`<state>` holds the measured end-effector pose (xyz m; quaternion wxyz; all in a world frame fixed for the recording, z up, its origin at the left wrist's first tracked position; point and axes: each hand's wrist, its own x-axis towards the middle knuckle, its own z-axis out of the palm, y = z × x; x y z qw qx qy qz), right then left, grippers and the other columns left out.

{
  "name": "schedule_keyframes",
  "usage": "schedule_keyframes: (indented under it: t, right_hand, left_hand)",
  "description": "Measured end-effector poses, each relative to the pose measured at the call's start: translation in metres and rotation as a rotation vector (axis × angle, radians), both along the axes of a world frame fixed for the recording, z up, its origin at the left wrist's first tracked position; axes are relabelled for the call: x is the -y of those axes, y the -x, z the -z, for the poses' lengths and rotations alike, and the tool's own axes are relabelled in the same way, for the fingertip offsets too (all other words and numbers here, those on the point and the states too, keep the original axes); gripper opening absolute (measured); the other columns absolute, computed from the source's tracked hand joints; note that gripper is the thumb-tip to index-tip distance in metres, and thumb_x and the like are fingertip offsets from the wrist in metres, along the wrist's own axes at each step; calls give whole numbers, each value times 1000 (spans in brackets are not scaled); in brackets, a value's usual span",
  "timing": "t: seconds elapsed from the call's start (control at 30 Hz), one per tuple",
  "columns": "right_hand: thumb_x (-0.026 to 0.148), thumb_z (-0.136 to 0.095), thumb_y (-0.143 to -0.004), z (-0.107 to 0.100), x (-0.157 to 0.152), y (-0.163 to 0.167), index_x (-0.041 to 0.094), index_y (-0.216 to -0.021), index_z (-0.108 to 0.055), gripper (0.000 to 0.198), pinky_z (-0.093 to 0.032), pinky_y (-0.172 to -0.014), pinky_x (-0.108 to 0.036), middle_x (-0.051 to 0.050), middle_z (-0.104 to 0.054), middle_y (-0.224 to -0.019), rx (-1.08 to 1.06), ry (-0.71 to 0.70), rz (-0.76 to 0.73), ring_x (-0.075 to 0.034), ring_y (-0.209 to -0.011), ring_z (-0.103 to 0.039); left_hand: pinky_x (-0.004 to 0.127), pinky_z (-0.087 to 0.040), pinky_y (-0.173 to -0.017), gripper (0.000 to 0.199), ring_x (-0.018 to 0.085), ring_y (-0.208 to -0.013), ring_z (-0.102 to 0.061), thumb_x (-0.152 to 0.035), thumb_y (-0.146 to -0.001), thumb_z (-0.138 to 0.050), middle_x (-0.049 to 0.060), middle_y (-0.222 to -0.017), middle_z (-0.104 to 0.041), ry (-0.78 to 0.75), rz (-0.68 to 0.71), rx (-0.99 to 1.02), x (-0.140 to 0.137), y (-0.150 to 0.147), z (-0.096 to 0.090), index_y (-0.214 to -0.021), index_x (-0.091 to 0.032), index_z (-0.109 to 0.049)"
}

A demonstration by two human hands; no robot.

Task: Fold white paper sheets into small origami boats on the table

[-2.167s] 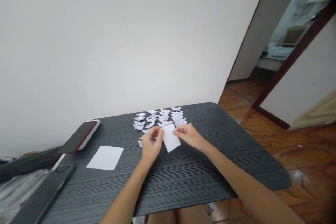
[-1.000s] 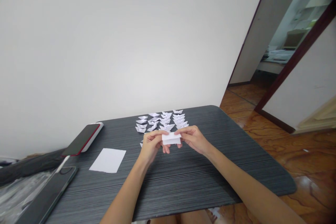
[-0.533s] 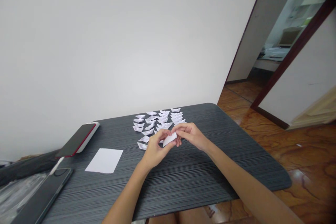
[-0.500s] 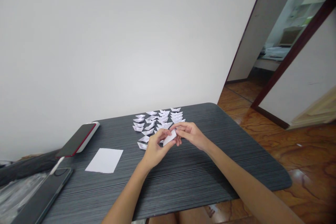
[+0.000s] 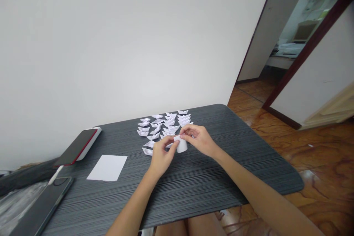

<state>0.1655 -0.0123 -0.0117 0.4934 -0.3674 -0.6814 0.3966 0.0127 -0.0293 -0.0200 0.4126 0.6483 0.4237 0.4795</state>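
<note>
A small piece of folded white paper [image 5: 181, 145] is held up over the table between both hands. My left hand [image 5: 162, 153] pinches its left side between thumb and fingers. My right hand [image 5: 199, 139] grips its upper right edge with the fingertips, and the paper bows into a curve below. Just beyond the hands stand several small white paper boats [image 5: 156, 129] in loose rows; the nearest ones are partly covered by my fingers. To the left, a flat white square of paper [image 5: 107, 167] lies on the table.
The dark striped table [image 5: 238, 166] reaches back to a white wall [image 5: 143, 44]. At its left edge lie a red-edged phone [image 5: 76, 146] on a white object, a white cable [image 5: 55, 174] and a second dark phone [image 5: 41, 206]. A doorway opens at right.
The folded paper has turned and now hangs broader side down, bowed, below my fingertips. My right hand has shifted its grip to the upper edge. The camera view has moved slightly.
</note>
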Motion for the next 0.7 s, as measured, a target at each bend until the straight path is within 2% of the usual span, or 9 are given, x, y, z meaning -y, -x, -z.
schedule_keyframes:
  t: [0.07,0.2,0.5,0.6,0.7]
  right_hand:
    - [22,-56,-71,0,1,0,15,-73,-56,8,-36,-54,-22,0,-52,-66,28,-27,6,-9,-57,-42]
    - [20,-56,-71,-1,1,0,15,-71,-56,5,-35,-54,-22,0,-51,-67,64,-84,23,-9,-57,-41]
    - [23,-56,-72,0,2,0,15,-72,-57,8,-38,-55,-23,-2,-53,-69,40,-80,-4,-10,-58,-44]
    - [24,-59,-68,3,0,0,15,-76,-58,12,-40,-57,-24,-2,-55,-69,-21,-9,6,-10,-59,-47]
    - [28,-64,-63,5,-3,1,13,-74,-60,19,-43,-60,-26,-3,-58,-68,-106,155,-12,-12,-61,-52]
  left_hand:
    - [27,-46,-73,20,17,-76,-60,-29,-72,-55,5,-80,-65,-74,-56,-99,0,0,3,-83,-14,-62]
    - [28,-46,-73,23,19,-79,-61,-28,-74,-53,7,-87,-67,-123,-114,-160,0,0,6,-88,-14,-64]
    - [28,-48,-71,20,20,-76,-62,-26,-73,-54,6,-85,-68,-121,-115,-120,3,-1,1,-84,-16,-67]
    - [29,-48,-71,21,20,-76,-62,-27,-72,-54,6,-86,-68,-88,-113,-102,3,-1,0,-83,-15,-67]
    - [29,-48,-71,20,20,-76,-62,-27,-72,-55,6,-84,-68,-70,-107,-80,2,0,-2,-82,-15,-68]
